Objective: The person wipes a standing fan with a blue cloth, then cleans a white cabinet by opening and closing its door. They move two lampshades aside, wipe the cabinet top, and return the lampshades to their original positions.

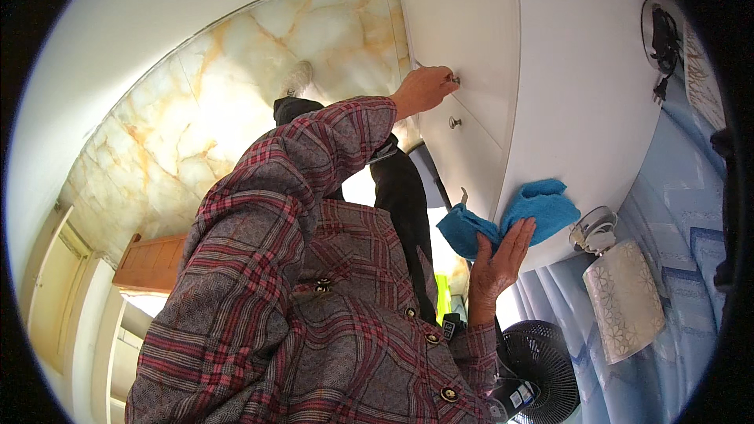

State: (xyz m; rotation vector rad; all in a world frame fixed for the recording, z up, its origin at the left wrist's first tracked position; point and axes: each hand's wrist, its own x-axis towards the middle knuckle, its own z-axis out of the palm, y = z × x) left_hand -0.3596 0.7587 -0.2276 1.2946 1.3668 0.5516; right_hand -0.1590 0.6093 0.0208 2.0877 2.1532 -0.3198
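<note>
Left hand (422,90), at the end of a plaid-sleeved arm, closed around a small metal knob (454,78) on the upper drawer front of a tall white cabinet (581,86); a second metal knob (454,122) sits free just below on the next drawer. Right hand (503,255) open, fingers spread flat, pressing a crumpled bright blue cleaning cloth (510,216) against the cabinet's lower edge. Near the right hand: a patterned cylindrical lamp shade (624,298) against pale blue curtain (683,212), and a black fan (542,369) below.
</note>
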